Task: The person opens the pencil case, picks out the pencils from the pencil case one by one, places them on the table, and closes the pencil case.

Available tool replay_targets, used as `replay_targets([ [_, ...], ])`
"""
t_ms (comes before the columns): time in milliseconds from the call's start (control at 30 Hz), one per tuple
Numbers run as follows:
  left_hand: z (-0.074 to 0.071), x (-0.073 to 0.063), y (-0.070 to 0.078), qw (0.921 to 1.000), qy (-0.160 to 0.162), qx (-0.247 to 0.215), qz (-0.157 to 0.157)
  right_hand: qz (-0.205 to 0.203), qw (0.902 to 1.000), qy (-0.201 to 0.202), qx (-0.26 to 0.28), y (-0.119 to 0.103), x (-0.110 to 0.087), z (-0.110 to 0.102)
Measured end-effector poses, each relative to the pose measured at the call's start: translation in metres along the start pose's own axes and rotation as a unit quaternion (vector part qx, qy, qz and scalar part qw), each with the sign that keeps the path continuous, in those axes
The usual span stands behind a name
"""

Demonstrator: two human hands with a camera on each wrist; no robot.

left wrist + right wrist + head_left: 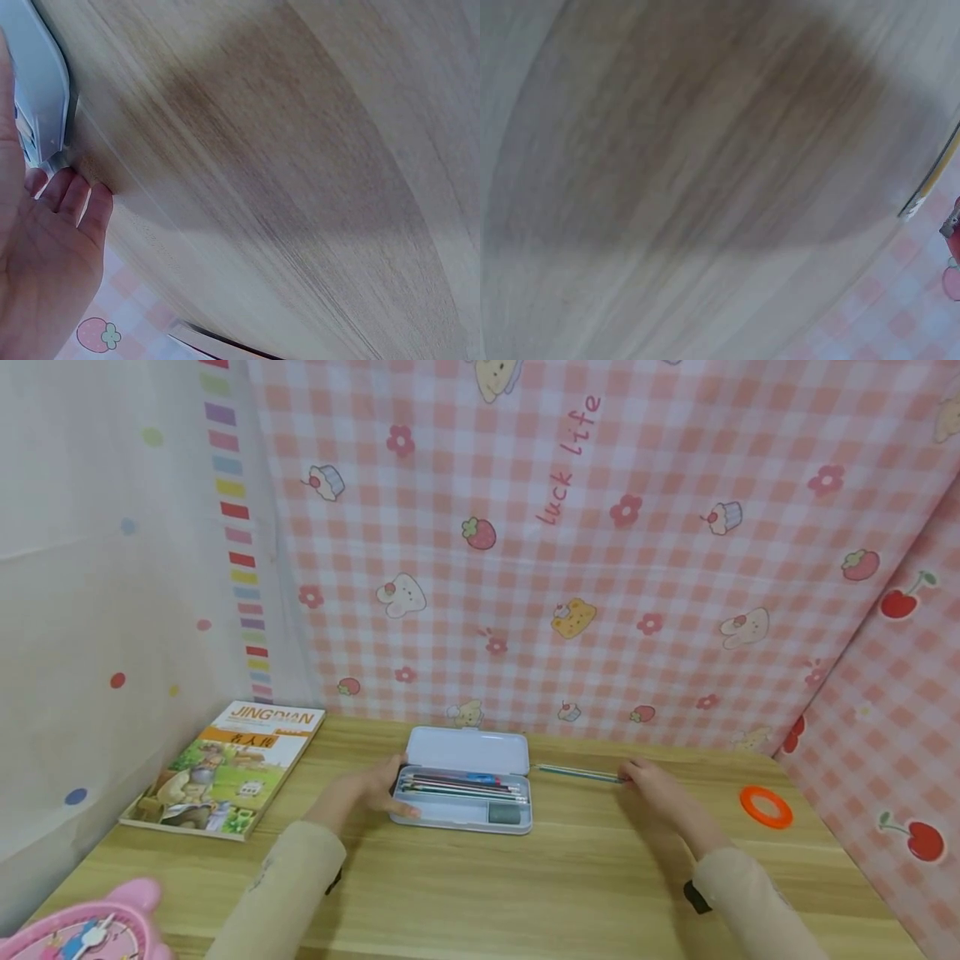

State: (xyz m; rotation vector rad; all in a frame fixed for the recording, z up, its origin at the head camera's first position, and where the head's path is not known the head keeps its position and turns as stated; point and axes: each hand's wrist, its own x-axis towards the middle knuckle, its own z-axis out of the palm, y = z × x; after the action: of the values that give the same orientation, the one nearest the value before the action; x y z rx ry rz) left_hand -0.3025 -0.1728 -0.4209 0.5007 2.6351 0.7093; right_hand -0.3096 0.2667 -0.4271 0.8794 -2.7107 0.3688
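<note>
An open pencil case, pale blue-white, lies on the table with its lid tipped back. Several pencils and a dark green block, perhaps an eraser, lie inside it. My left hand grips the case's left end, thumb over the front and fingers at the back corner; the left wrist view shows those fingers against the case corner. To the right, my right hand pinches the end of a slim greenish pencil. Whether it is one pencil or two, I cannot tell.
A book lies on the left of the table. An orange ring is at the right, and part of a pink clock shows at the lower left. Checked cloth hangs behind the table.
</note>
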Motion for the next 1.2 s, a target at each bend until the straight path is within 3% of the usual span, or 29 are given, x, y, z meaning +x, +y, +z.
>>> replay_targets([
  [200, 0.0, 0.0, -0.001, 0.9999, 0.001, 0.011, -0.005, 0.054, 0.9979, -0.03, 0.02, 0.009, -0.005, 0.003],
  [367, 0.001, 0.001, -0.002, 0.9999, 0.002, 0.015, -0.006, 0.053, 0.9974, -0.046, -0.017, 0.013, -0.007, 0.003],
  [533, 0.001, 0.001, -0.002, 0.9997, 0.002, 0.017, -0.016, 0.034, 0.9977, -0.037, -0.046, 0.016, -0.006, 0.006],
  [1200, 0.001, 0.001, -0.002, 0.9999, 0.007, 0.005, -0.009, 0.051, 0.9969, -0.028, -0.054, 0.02, 0.003, 0.013],
])
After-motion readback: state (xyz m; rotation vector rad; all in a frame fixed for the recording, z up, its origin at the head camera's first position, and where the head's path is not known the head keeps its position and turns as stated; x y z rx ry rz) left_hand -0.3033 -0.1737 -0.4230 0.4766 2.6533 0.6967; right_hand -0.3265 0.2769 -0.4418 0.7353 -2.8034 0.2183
